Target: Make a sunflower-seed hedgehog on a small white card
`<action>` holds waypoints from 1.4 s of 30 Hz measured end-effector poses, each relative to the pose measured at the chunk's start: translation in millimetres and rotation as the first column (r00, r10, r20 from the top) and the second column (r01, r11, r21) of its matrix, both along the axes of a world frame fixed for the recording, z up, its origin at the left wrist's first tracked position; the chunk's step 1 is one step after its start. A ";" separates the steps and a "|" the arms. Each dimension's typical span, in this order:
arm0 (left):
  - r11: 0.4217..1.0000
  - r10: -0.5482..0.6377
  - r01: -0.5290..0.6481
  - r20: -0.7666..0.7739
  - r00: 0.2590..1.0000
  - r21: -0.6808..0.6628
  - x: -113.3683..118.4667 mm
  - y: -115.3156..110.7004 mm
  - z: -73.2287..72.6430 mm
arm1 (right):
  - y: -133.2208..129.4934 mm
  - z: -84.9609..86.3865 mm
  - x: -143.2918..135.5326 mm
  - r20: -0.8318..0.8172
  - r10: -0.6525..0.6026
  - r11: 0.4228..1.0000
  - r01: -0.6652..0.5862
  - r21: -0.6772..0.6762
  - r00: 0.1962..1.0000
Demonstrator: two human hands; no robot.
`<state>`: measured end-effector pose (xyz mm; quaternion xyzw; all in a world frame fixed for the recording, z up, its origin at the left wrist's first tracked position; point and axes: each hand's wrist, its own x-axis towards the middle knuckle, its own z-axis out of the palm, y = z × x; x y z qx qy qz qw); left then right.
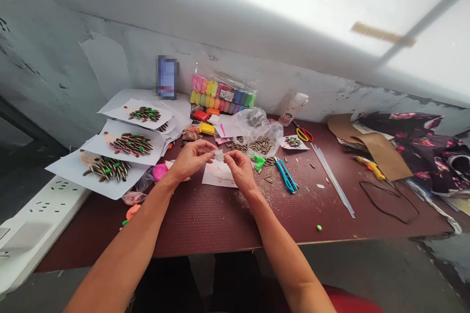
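Pinching one small whitish piece (219, 155) from either side, the left hand (191, 157) and the right hand (240, 168) meet near the centre of the frame, thumbs and forefingers closed on its edges.

Three large sheets with seed-covered hedgehogs (127, 144) show clearly at left, overlapping, with part of another beneath the top one. One smaller hedgehog card (293, 143) lies right of centre. There is one blue cutter (286, 176), one pair of scissors (304, 134) with red and yellow handles, one bottle (293, 109) and one yellow glue gun (374, 168) at right. The clear sticks (334, 181) beside the cutter lie too close together to count.

A clear pack (223, 95) at upper centre holds rows of coloured clay blocks. Below it, striped seeds (257, 145) lie at a crumpled clear bag (255, 120), some showing through the plastic, others spilled on the worktop (213, 225). The bottle is capped, its contents hidden.

The whitish piece sits between both sets of fingertips, above one drawn paper (218, 179) partly covered by the right hand.
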<state>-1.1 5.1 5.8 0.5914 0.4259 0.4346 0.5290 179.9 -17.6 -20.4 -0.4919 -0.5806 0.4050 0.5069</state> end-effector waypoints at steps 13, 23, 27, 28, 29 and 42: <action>0.998 -0.021 0.027 -0.094 0.995 0.057 2.2 0.3 -6.7 | -6.2 8.0 6.0 0.229 0.025 0.991 -0.054 0.122 0.973; 0.998 -0.053 0.056 -0.063 0.997 0.042 -2.3 -1.5 1.0 | -1.6 3.6 7.9 0.178 0.009 0.992 -0.031 0.122 0.984; 0.997 -0.030 0.030 0.004 1.000 0.068 -2.0 0.0 -2.1 | -3.9 4.0 8.9 0.207 0.077 0.986 -0.104 0.127 0.975; 0.997 -0.027 0.026 0.006 1.000 0.072 -1.7 0.5 -3.1 | -4.1 3.6 9.0 0.209 0.091 0.985 -0.119 0.126 0.974; 0.997 -0.027 0.026 0.006 1.000 0.069 -1.2 0.9 -4.0 | -4.1 2.9 9.1 0.204 0.106 0.983 -0.133 0.126 0.973; 0.999 -0.046 0.046 0.004 0.999 -0.006 0.2 1.4 -6.4 | -6.5 0.1 6.7 0.316 0.032 0.985 -0.083 0.149 0.948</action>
